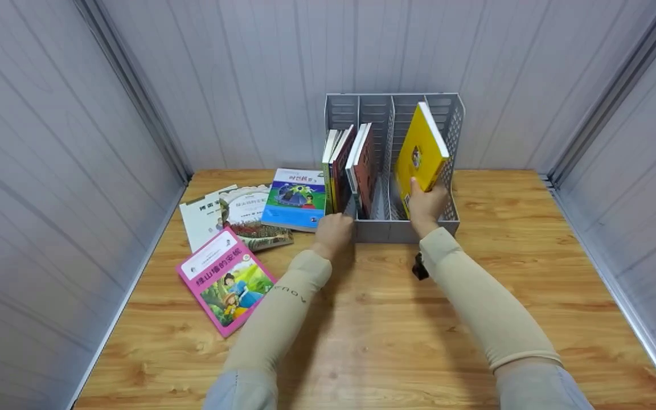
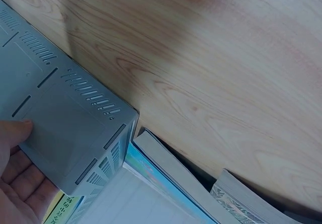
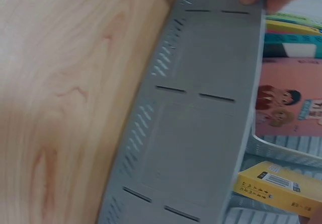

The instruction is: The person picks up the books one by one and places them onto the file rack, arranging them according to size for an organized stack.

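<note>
Pink book (image 1: pixel 226 280) flat on table (image 1: pixel 373 341), left and nearer than rack (image 1: pixel 394 230). Left hand (image 1: pixel 333 232) braces rack front left corner, fingers on wall. Right hand (image 1: pixel 427 206) grips yellow book (image 1: pixel 419 154), tilted in rack's rightmost slot. Step: seating book. Next: lower upright. Shelved books (image 1: pixel 351 165) occupy rack's left slots; three books (image 1: pixel 248 210) lie left of rack.

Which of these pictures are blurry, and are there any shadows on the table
Head view: sharp and evenly lit, with soft arm shadows on the table. Left wrist view: fairly sharp; a shadow beside the grey rack. Right wrist view: blurred overall; the yellow book soft.
</note>
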Motion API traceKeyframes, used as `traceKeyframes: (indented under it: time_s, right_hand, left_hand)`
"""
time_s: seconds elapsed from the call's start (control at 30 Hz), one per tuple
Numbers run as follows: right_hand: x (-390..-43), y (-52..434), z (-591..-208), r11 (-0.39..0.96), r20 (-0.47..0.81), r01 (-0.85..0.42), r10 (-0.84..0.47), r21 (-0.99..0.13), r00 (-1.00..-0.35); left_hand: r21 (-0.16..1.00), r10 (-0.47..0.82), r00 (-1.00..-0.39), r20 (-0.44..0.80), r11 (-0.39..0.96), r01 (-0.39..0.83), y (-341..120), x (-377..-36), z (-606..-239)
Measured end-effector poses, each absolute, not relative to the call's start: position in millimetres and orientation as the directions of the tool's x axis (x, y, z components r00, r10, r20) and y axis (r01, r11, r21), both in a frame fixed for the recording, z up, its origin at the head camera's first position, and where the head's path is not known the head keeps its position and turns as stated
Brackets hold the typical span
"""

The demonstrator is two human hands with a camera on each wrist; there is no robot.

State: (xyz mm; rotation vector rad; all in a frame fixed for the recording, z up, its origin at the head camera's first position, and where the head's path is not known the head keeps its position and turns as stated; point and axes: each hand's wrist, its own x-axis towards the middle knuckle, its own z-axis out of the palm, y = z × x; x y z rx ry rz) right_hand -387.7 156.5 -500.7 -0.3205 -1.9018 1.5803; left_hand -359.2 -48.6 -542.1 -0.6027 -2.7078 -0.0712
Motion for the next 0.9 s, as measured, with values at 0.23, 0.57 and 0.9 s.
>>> traceKeyframes:
  time_s: [0.23, 0.57, 0.9]
  right_hand:
    - [-388.8, 148.1, -517.9, 0.296, 0.334, -0.207, 0.491, -0.933, -0.804]
    - [-393.5, 147.6, -527.5, 0.353, 0.27, -0.169, 0.263, -0.92, -0.926]
    - [-394.6, 158.5, -538.3, 0.454, 0.266, -0.206, 0.073, -0.867, -0.961]
  left_hand:
    - [-0.039, 0.391, -0.851, 0.351, 0.914, 0.404, -47.3, -358.9, -542.0]
    - [-0.053, 0.389, -0.847, 0.363, 0.916, 0.397, -45.6, -359.6, -541.4]
    - [-0.045, 0.399, -0.845, 0.356, 0.911, 0.411, -47.6, -359.5, -543.1]
